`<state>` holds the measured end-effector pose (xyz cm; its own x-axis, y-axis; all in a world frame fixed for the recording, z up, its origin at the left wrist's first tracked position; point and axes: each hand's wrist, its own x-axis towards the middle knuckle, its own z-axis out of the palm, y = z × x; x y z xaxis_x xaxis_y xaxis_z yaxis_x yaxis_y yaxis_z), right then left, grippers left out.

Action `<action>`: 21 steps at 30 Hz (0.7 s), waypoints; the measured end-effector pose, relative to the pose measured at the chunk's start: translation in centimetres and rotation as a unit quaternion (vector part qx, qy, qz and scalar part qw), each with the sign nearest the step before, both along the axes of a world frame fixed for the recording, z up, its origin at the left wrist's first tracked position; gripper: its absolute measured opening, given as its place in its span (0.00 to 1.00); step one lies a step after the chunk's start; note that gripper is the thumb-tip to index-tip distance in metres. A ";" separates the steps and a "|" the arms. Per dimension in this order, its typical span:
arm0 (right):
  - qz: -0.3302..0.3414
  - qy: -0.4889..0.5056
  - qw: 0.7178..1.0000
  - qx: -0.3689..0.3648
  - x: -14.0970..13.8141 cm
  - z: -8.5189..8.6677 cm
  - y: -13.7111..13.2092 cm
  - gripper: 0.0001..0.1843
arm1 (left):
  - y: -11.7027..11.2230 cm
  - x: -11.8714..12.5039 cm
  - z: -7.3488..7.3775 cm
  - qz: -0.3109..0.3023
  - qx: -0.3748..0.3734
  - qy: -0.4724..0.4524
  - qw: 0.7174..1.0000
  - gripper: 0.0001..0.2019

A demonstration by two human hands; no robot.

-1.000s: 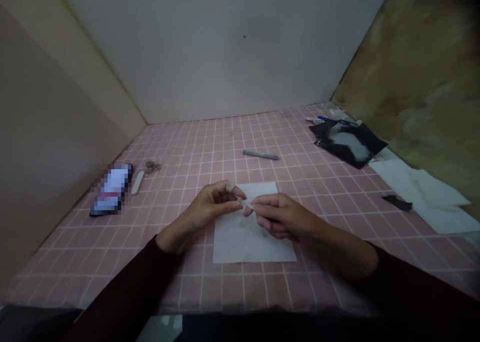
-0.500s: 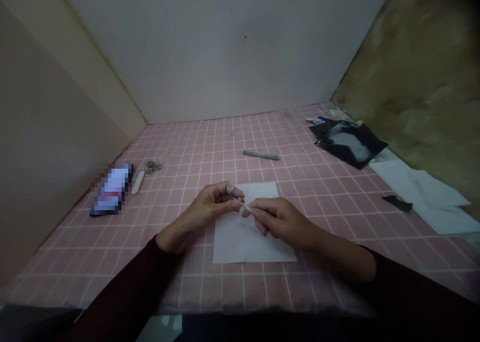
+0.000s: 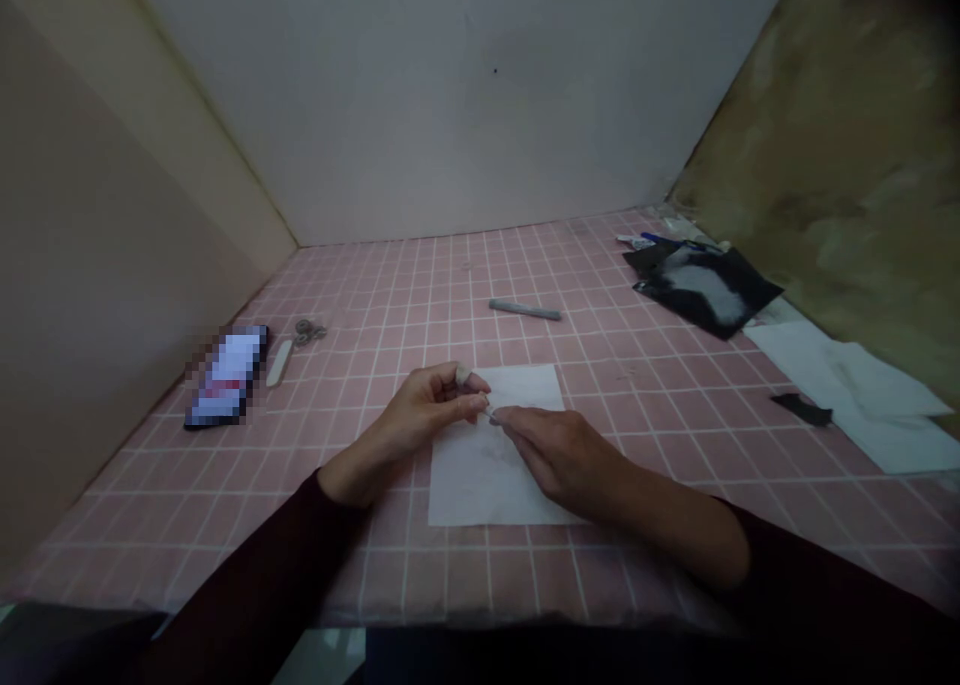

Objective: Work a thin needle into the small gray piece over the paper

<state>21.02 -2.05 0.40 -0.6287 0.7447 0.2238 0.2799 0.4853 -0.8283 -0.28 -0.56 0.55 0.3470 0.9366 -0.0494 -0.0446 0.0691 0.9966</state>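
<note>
My left hand [image 3: 427, 410] is closed in a pinch, thumb against fingers, over the sheet of white paper [image 3: 480, 485]. Something small and brownish shows at its fingertips, too small to name. A pale wrap or cover [image 3: 463, 373] sits on one of its fingers. My right hand [image 3: 562, 450] pinches a thin pale strip [image 3: 491, 418], whose visible end meets the left fingertips. Most of the strip is hidden by the right fingers. Both hands are just above the paper, fingertips almost touching.
A grey rod [image 3: 525, 310] lies beyond the paper. At left are a phone [image 3: 229, 375], a white flat stick [image 3: 280, 363] and several small grey rings [image 3: 306, 332]. At right lie black sheets with white dust [image 3: 705, 290], white papers [image 3: 862, 395] and a dark scrap [image 3: 802, 408].
My right hand has turned, its fingers now straighter and lying more over the strip, so less of the strip shows. My left thumb has shifted slightly. The view has moved a little.
</note>
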 end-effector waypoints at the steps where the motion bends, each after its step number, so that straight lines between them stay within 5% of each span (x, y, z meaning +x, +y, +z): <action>1: 0.004 0.010 0.999 -0.050 0.1 0.1 0.1 0.12 | 0.0 0.0 0.0 -0.013 -0.001 -0.006 1.000 0.08; 3: 0.021 0.058 0.972 -0.225 0.2 0.5 0.6 0.13 | -0.1 -0.1 0.2 -0.043 0.002 -0.020 0.999 0.08; 5: 0.034 0.119 0.904 -0.409 0.3 1.0 1.1 0.13 | -0.2 -0.2 0.4 -0.053 0.010 -0.025 0.998 0.09; 8: 0.032 0.170 0.833 -0.526 0.3 1.3 1.4 0.12 | -0.3 -0.2 0.5 -0.051 0.014 -0.024 0.998 0.10; 11: 0.028 0.138 0.875 -0.462 0.2 0.9 1.1 0.13 | -0.3 -0.2 0.4 -0.047 0.010 -0.019 0.999 0.09; 14: 0.016 0.057 0.978 -0.202 0.0 0.2 0.4 0.13 | -0.1 -0.1 0.2 -0.027 0.011 -0.014 0.999 0.09; 17: -0.008 0.000 1.000 0.000 0.0 -0.2 0.1 0.11 | -0.1 0.0 0.1 0.003 0.005 0.007 1.000 0.07; 19: -0.004 0.005 0.999 -0.053 0.1 0.0 0.3 0.12 | -0.1 0.0 0.1 -0.009 -0.004 0.007 1.000 0.08; 21: 0.015 0.046 0.973 -0.224 0.2 0.5 0.8 0.13 | -0.1 -0.1 0.1 -0.037 -0.006 -0.007 0.999 0.09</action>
<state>21.22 -1.23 0.91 -0.6448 0.7617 -0.0628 0.1861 0.0768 -0.9795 -0.34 -0.70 0.68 0.4159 0.9077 -0.0552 -0.0529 0.0848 0.9950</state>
